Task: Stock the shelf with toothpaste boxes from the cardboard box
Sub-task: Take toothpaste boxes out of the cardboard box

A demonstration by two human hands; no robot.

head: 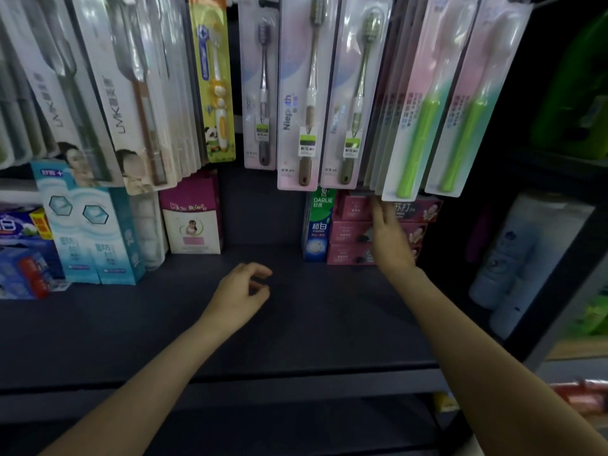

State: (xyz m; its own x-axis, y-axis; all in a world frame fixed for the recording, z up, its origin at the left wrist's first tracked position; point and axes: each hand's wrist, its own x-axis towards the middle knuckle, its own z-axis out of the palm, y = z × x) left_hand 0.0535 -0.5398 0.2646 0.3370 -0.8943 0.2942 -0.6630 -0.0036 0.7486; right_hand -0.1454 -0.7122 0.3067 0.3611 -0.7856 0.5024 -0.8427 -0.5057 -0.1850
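Head view: right hand (pixel 386 238) flat against pink toothpaste stack (pixel 353 232), left hand (pixel 241 292) loosely curled, empty, left of stack; hard push could topple 3 boxes.

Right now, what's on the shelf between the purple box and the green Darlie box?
Nothing: in the head view, bare dark shelf separates the purple box from the Darlie box.

dark grey shelf (pixel 296 324), pink toothpaste boxes (pixel 352 232) stacked, green-white-blue Darlie box (pixel 318 225), teal-white boxes (pixel 95 235) with hexagon pattern, magenta-cream carton (pixel 192 218), lime green toothbrushes (pixel 418 143), yellow-white kids' toothbrush (pixel 218 93)
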